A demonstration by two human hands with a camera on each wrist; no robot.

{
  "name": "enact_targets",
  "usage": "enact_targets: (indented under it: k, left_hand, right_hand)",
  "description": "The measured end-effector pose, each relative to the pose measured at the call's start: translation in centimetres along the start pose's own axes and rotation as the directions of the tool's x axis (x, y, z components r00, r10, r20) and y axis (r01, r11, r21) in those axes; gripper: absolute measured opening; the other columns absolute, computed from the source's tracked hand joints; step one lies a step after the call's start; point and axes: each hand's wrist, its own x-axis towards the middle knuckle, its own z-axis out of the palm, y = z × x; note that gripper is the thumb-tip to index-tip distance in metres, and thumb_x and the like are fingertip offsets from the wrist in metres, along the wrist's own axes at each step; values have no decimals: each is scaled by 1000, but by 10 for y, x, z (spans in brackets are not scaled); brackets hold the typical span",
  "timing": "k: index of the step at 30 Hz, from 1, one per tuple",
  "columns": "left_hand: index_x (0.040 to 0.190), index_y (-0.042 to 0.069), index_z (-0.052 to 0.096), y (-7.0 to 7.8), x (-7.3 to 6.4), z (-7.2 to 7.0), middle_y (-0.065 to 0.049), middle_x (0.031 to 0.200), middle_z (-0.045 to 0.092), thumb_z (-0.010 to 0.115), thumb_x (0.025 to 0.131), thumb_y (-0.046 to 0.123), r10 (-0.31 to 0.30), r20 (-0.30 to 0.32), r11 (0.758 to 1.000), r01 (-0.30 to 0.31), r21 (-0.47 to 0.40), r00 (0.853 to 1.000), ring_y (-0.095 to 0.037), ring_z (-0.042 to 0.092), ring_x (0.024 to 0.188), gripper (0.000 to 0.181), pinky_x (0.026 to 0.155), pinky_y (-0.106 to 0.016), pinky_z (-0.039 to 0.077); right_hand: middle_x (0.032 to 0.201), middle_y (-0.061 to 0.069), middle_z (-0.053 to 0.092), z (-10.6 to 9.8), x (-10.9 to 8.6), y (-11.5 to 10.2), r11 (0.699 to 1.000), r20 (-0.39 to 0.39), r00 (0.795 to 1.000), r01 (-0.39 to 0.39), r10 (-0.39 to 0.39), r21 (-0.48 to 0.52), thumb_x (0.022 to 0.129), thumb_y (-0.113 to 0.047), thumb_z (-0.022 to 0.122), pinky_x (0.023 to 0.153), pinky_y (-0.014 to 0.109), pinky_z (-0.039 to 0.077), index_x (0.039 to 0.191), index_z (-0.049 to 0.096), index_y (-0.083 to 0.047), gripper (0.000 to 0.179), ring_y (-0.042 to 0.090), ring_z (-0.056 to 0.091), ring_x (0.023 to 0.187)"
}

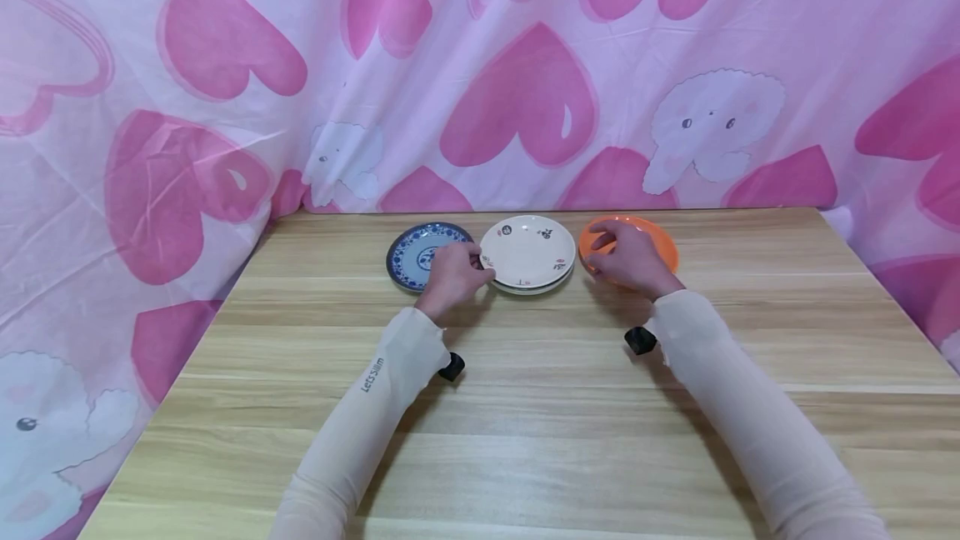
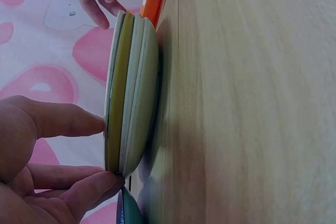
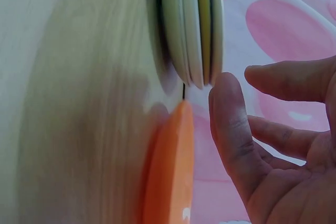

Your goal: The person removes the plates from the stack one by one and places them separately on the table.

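Observation:
A stack of small plates stands at the back of the table, topped by a white plate (image 1: pixel 527 251) with small dark and red prints. From the side, a yellow plate (image 2: pixel 119 93) shows under it, above paler ones. My left hand (image 1: pixel 452 272) pinches the top white plate's left rim, in front of a blue-patterned plate (image 1: pixel 408 257). Over an orange plate (image 1: pixel 660 244), my right hand (image 1: pixel 630 257) hovers with loosely bent fingers. In the right wrist view its fingertips (image 3: pixel 228 85) come close to the stack's right rim, thumb and finger apart, holding nothing.
The plates sit in a row on a wood-grain table (image 1: pixel 510 423) near its back edge. Behind and to the sides hangs a pink curtain (image 1: pixel 322 65) with hearts and bears. A black wrist device (image 1: pixel 640 341) shows under the right sleeve.

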Motion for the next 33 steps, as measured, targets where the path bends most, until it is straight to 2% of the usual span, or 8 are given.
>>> enact_targets:
  k: [6,11,13,20,27,33]
  left_hand:
    - [122,5,70,1,0,0,-7,95,71,76,86,17,25,-5,1000,-25,17,1000,-17,61,83,38,67,-22,50]
    - [118,5,72,3,1,0,-7,92,71,76,86,17,26,8,999,-26,29,1000,-15,59,78,34,62,-20,46]
    - [120,5,71,4,2,0,-8,97,72,77,86,17,12,19,1000,-12,25,1000,-15,60,79,37,63,-20,48]
    - [122,4,70,6,3,-2,-9,101,72,77,86,18,-23,37,1000,23,7,999,-16,64,81,39,68,-24,54]
    - [121,4,71,6,0,-1,-12,114,72,79,85,19,-38,36,999,38,9,999,-20,63,96,40,88,-32,58]
    - [127,4,68,6,0,0,-13,123,71,75,88,19,-22,30,1000,21,19,999,-20,66,96,42,86,-32,58]
  right_hand:
    - [124,21,59,10,4,1,997,7,1000,30,-30,72,95,-12,64,71,25,59,144,45,0,54,26,74,86]
    - [125,21,59,16,6,-1,994,20,1000,4,-7,106,96,-13,63,81,34,63,145,44,-2,53,28,73,92]
    - [124,19,58,18,7,-2,993,22,1000,-14,11,113,97,-13,62,83,36,63,145,45,-5,53,28,73,92]
    - [119,18,58,23,10,-4,994,10,1000,-12,11,110,96,-15,64,79,32,63,143,47,-4,51,25,73,88]
    - [117,18,56,26,10,-9,996,11,1000,-18,17,82,96,-15,65,72,25,57,142,50,-1,51,23,73,85]
    - [109,16,58,29,12,-9,999,-20,999,-26,26,36,93,-18,68,69,23,51,138,55,-2,50,21,71,82]
